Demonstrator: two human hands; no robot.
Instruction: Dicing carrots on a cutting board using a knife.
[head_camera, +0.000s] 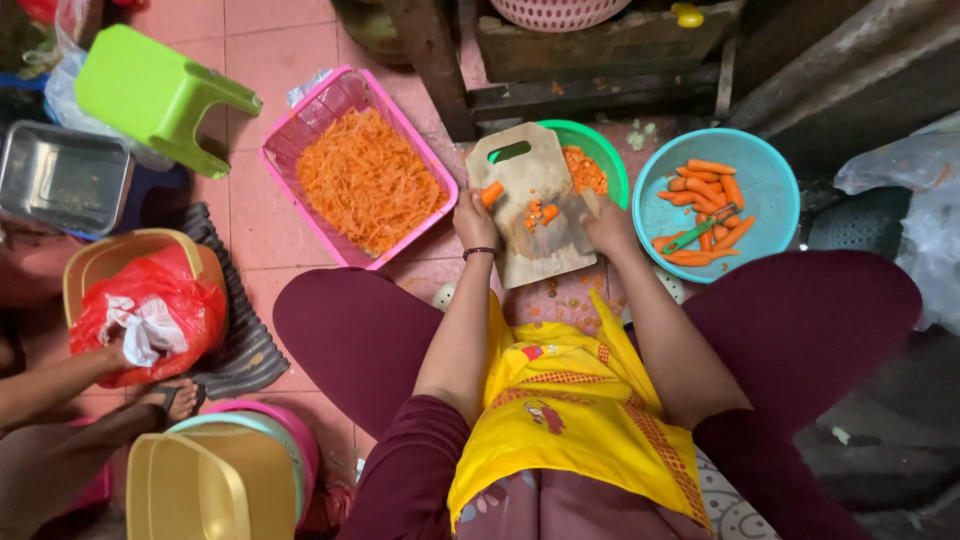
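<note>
One view only is given, from the head camera, looking straight down. A carrot piece (492, 193) is pinned to the wooden cutting board (530, 170) by the left hand (474, 218), whose fingers are closed narrowly around its near end. The piece lies near the board's left edge, its long axis tilted, running from the fingers up and to the right toward the handle slot. A knife (562, 226) is gripped in the right hand (606, 226), fingers wrapped about the handle; the blade is blurred, so its exact angle cannot be told. Cut chunks (541, 213) lie on the board between the two hands.

A slip is judged possible: the carrot piece is short and the fingertips sit just beside the cutting line, so a fingertip could be nicked. Chunks could also be pushed off the board onto the tiled floor (250, 50), where scraps already lie.

Whole carrots are held in a blue bowl (770, 170) with a green peeler (697, 231), and shredded carrot in a pink basket (330, 100).
</note>
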